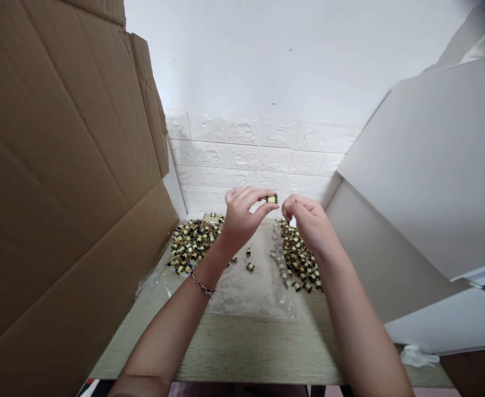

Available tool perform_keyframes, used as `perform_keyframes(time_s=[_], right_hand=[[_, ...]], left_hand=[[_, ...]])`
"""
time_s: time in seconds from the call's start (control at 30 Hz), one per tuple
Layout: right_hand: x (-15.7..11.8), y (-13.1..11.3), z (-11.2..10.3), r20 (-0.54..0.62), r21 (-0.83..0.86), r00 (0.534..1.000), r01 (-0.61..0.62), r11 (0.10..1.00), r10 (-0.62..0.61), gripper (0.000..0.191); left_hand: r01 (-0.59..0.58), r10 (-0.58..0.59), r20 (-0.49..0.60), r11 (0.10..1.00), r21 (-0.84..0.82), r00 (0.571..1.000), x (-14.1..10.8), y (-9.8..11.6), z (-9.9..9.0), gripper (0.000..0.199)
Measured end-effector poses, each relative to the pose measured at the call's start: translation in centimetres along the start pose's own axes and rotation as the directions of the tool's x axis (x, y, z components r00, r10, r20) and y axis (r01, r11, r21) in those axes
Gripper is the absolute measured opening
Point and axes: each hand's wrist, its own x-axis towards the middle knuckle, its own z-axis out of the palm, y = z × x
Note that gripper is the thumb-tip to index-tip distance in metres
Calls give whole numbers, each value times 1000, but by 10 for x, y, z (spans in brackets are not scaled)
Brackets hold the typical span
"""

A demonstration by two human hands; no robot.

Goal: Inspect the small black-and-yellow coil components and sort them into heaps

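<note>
Two bare arms reached forward over the counter (267,353) as I watched from afar through the head camera. At far left, a tall brown cardboard wall (73,182) stood beside the left heap (193,240) of small yellow-and-black coils, piled on the clear plastic (246,300). Next, the left arm, a chain bracelet (203,285) around its wrist, slanted up and inward; the left hand (242,214) pinched one coil (271,199) between thumb and index finger, raised above the counter. A few loose coils (250,267) lay lower down; I couldn't tell whether they were in the plastic or on it. Farther right, the right hand (306,218) was nearly closed, fingers curled and thumb drawn against the index finger, just beside the coil; I couldn't tell whether it gripped anything. Below it, the right heap (302,259) of similar coils lay along the plastic's edge. White panels (428,160) stood at far right.
</note>
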Motion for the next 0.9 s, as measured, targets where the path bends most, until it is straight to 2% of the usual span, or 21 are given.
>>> perform_keyframes(time_s=[0.1,0.17,0.27,0.37,0.5,0.7,0.9], right_hand=[[-1,-1,3,22,12,1000,5,1000,-5,21],[-1,-1,5,37,14,999,-9,1000,8,22],[-2,-3,7,40,-6,999,-33,999,34,21],[-3,-7,8,17,-53,998,-55,997,56,20],[-4,-10,8,-29,-127,999,-21,992,17,18],[-5,-7,9,-69,-261,996,30,965,-50,16],[-6,-6,8,-97,-356,992,41,934,-81,15]], left_hand=[[78,-77,12,982,-170,997,1,-5,1,15],[184,-171,69,932,-313,983,3,-9,1,20],[374,-307,214,783,-498,927,5,-14,0,26],[496,-345,357,622,-606,868,7,-15,0,26],[579,-297,503,520,-628,812,6,-17,-1,23],[675,-298,612,433,-597,733,5,-18,-1,25],[682,-284,621,356,-640,731,5,-15,-1,22]])
